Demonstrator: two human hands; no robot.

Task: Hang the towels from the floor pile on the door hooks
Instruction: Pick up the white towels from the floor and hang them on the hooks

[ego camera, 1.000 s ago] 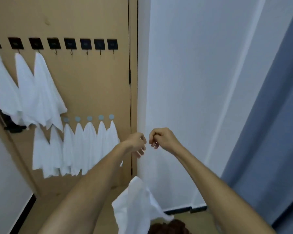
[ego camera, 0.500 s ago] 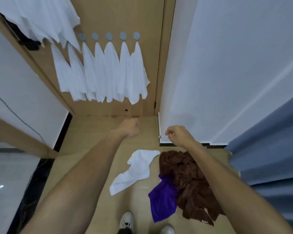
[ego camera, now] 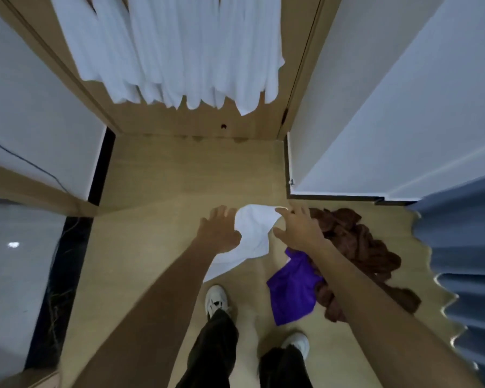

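Lying crumpled on the tan wooden floor, the white cloth towel is sitting near the wall's black skirting, touching the brown fabric heap and purple cloth. Half a second ago both hands were fisted above it; now the left hand and right hand are spreading their fingers, flanking it, gripping nothing yet. A pickup seems to be starting, while white hung towels are already filling the door's lower hooks.
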